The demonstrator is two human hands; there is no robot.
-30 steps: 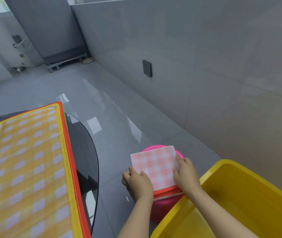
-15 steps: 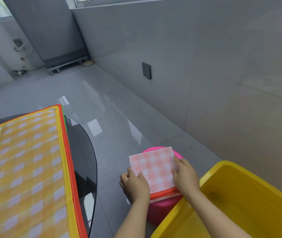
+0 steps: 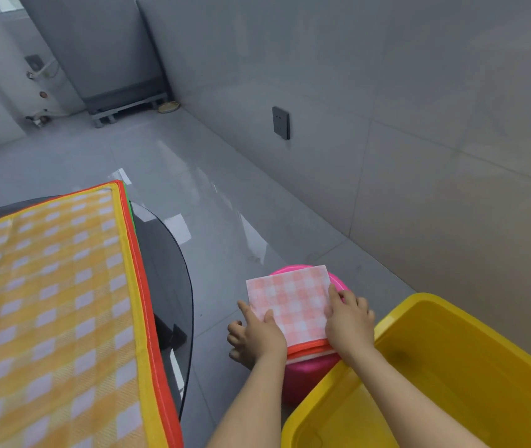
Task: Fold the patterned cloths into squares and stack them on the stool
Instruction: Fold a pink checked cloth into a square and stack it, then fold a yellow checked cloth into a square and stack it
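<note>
Yellow plastic fills the near right corner: a large tub [image 3: 471, 360] whose rim runs just beside the pink stool [image 3: 309, 370]. At the near left, a yellow-and-white checked cloth [image 3: 44, 312] with red and yellow edging lies spread flat over a dark glass table [image 3: 167, 273], a sliver of green showing under its far edge.

Between the tub and the table, both forearms reach forward to the stool. A folded pink checked cloth [image 3: 291, 300] lies on top of it as a neat square, with an orange-red edge and a pale layer showing beneath its near side. The left hand [image 3: 256, 336] rests at the square's near left corner, thumb and forefinger laid on the fabric, the other fingers loosely curled off the side and holding nothing. The right hand [image 3: 350, 321] lies along the right edge, fingers nearly straight and pressing down on the cloth.

Beyond the stool stretches a glossy grey tiled floor [image 3: 193, 176]. A dark wall socket [image 3: 281, 122] sits on the grey wall, and a low pallet [image 3: 126, 106] stands in the far corner.
</note>
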